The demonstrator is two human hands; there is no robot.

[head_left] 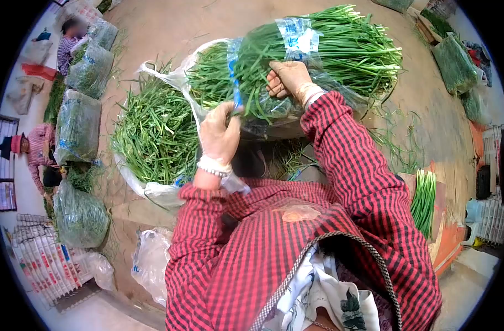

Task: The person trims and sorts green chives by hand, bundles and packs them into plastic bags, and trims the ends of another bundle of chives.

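Observation:
A thick bundle of garlic chives (351,58) lies in front of me, white-green stalk ends to the right, leaf tips to the left. A clear plastic bag (297,39) with blue and white print wraps part of it. My left hand (221,132), in a thin pale glove, is closed on the bag's blue-printed edge at the leaf end. Curled against the near side of the bundle, my gloved right hand (292,80) is closed on the bag's film; its fingertips are partly hidden. Left of the bundle, loose green leaves (152,132) fill an open white sack (180,80).
At right, a smaller chive bunch (424,201) lies on a board. Filled clear bags (78,132) line the left side, where two people work. Stacked white crates (45,259) stand lower left. Another filled bag (453,63) is far right. Leaf scraps litter the floor.

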